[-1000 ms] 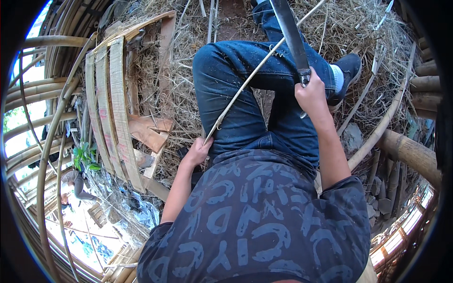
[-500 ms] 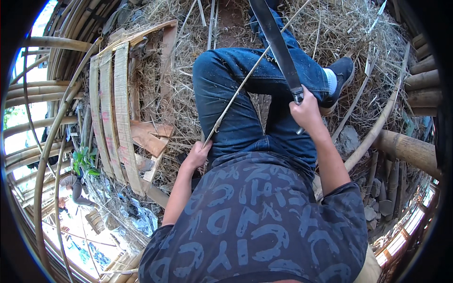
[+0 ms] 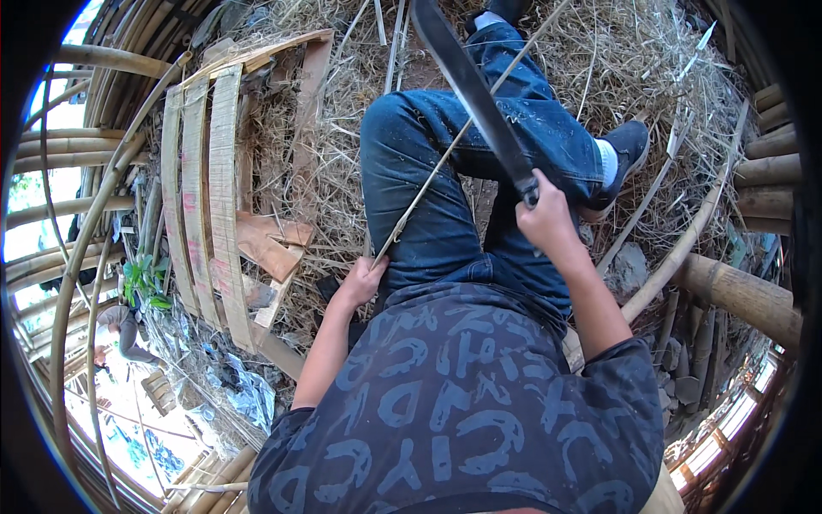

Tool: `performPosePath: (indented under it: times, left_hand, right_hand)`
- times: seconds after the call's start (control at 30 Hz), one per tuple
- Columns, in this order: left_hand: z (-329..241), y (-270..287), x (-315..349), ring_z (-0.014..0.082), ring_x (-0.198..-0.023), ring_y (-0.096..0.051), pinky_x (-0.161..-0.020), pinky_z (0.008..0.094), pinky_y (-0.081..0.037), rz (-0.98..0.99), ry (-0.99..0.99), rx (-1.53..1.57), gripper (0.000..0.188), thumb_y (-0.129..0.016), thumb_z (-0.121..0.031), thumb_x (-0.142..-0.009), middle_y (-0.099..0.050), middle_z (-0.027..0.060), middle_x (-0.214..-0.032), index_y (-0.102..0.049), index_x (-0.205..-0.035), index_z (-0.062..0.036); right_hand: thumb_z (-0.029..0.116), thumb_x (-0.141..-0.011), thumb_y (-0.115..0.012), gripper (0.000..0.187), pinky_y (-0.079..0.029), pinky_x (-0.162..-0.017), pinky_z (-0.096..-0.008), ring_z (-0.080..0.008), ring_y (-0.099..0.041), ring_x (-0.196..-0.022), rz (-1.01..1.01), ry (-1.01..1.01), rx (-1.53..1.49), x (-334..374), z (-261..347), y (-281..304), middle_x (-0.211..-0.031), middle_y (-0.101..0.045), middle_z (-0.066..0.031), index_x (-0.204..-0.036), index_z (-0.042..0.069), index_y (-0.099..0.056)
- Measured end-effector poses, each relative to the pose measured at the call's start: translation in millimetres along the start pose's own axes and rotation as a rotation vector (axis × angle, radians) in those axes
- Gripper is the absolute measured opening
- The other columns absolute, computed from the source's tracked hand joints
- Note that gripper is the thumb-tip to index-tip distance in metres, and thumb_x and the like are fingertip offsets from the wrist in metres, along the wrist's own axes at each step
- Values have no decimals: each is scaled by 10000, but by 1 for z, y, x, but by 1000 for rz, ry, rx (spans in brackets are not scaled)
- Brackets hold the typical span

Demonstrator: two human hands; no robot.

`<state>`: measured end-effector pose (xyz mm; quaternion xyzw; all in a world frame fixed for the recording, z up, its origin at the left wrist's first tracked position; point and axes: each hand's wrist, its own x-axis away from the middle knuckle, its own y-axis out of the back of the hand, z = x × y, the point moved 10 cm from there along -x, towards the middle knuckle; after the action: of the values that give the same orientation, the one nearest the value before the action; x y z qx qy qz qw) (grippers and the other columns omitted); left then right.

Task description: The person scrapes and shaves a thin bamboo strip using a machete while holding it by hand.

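Observation:
A long dark machete (image 3: 479,96) is gripped by its handle in my right hand (image 3: 548,214), above my crossed leg. Its blade points away and to the left, crossing a thin bamboo strip (image 3: 437,171). My left hand (image 3: 361,281) is closed around the strip's near end, beside my left thigh. From there the strip runs up and to the right over my jeans (image 3: 411,146), out past the far edge of the view. Whether the blade touches the strip, I cannot tell.
At the left a slatted wooden pallet (image 3: 224,171) lies on straw-like shavings (image 3: 282,171), with a broken board (image 3: 265,244) by it. Bamboo poles (image 3: 745,295) border the right. A person (image 3: 128,334) is at the far lower left.
The machete has swung to the left, its tip going furthest, and my right hand has shifted slightly left. My left hand keeps hold of the strip. The whole view has shifted a little.

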<state>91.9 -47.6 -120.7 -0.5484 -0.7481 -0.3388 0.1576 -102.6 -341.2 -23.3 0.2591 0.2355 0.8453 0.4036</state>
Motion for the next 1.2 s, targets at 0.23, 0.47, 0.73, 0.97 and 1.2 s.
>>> performPosePath:
  times: [0.23, 0.47, 0.73, 0.97, 1.2]
  left_hand:
    - [11, 0, 2, 97, -576, -343, -502, 336, -317, 28, 19, 6, 465, -470, -309, -951, -334, 2, -551, -403, -635, 25]
    - [12, 1, -4, 99, -543, -333, -469, 346, -305, -1, -34, -27, 506, -495, -318, -949, -315, 1, -528, -382, -598, 28]
    - [-3, 3, 2, 101, -527, -332, -462, 351, -310, -65, -26, 3, 490, -497, -301, -952, -325, 1, -516, -398, -606, 30]
    - [6, 0, 3, 91, -524, -350, -458, 340, -316, -3, 61, 25, 486, -491, -292, -954, -348, 1, -501, -406, -600, 31]
    - [-2, 1, 1, 87, -525, -348, -449, 334, -314, -37, -39, -7, 468, -483, -282, -951, -356, 2, -517, -398, -604, 22]
  right_hand:
    - [50, -708, -534, 199, -462, -689, -471, -477, -571, -802, -40, 85, 83, -17, 26, 37, -748, -588, -281, -897, -5, -555]
    - [58, -730, -532, 339, -471, -681, -454, -437, -616, -758, -235, 97, 164, -56, 28, 78, -740, -612, -252, -1056, -28, -570]
    - [72, -720, -592, 414, -476, -812, -509, -482, -586, -888, -47, 56, 140, -31, 14, 3, -879, -608, -339, -1122, -17, -553]
    - [55, -724, -570, 226, -451, -705, -495, -474, -577, -851, -129, 69, 78, -53, 31, 59, -793, -602, -299, -930, -31, -542]
    - [42, -732, -534, 322, -461, -762, -517, -501, -565, -887, -12, -60, 60, -25, -5, 12, -816, -594, -342, -1039, -53, -523]
